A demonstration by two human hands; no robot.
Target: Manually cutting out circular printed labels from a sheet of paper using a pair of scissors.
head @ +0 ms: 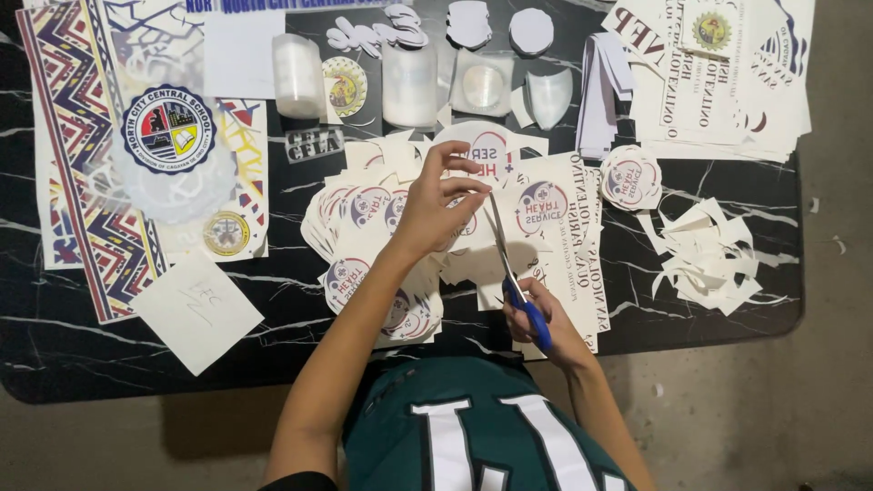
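Observation:
My left hand [436,205] pinches a printed paper sheet with a round red-and-blue emblem [486,150] and holds it just above the table. My right hand [546,323] grips blue-handled scissors [512,273]; their blades point up into the lower edge of that sheet. Below both hands lies a spread pile of round cut-out emblems [364,227]. A printed sheet with another emblem [546,209] lies just right of the blades.
Black marble-pattern table [727,314]. White paper offcuts [709,255] at the right, a small stack of round emblems [630,177], large printed sheets [718,73] at the back right, patterned banner prints [82,155] at the left, a blank paper square [195,309], clear plastic cups [409,82].

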